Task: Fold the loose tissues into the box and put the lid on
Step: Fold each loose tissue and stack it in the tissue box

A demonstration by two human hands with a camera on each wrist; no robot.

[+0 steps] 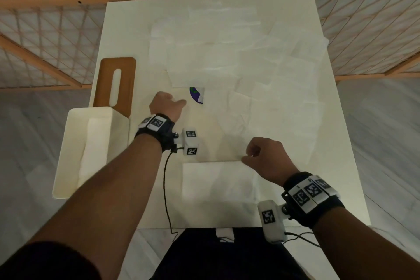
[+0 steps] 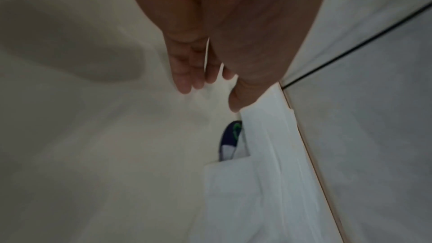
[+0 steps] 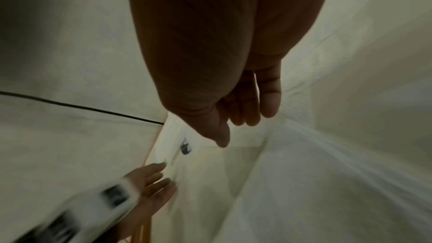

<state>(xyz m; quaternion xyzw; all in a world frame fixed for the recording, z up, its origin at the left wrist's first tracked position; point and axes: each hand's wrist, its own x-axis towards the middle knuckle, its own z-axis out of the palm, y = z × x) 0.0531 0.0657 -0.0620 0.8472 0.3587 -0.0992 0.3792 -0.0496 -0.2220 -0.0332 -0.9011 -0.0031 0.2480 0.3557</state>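
Observation:
Several loose white tissues (image 1: pixel 227 52) lie spread over the white table (image 1: pixel 118 25). One flat tissue (image 1: pixel 218 186) lies at the front edge. A white box (image 1: pixel 68 143) stands at the table's left edge with a stack of tissues (image 1: pixel 94 150) inside. Its brown lid (image 1: pixel 122 68), with a slot, lies just behind it. My left hand (image 1: pixel 172 103) (image 2: pixel 210 97) hovers with relaxed fingers near a purple sticker (image 1: pixel 196 95) and holds nothing. My right hand (image 1: pixel 247 155) (image 3: pixel 235 132) hangs loosely curled at the front tissue's far edge, with nothing between thumb and fingers.
A wooden lattice fence (image 1: pixel 45 36) runs behind and beside the table. A black cable (image 1: pixel 167 188) trails from my left wrist over the front edge. Pale floor lies on both sides of the table.

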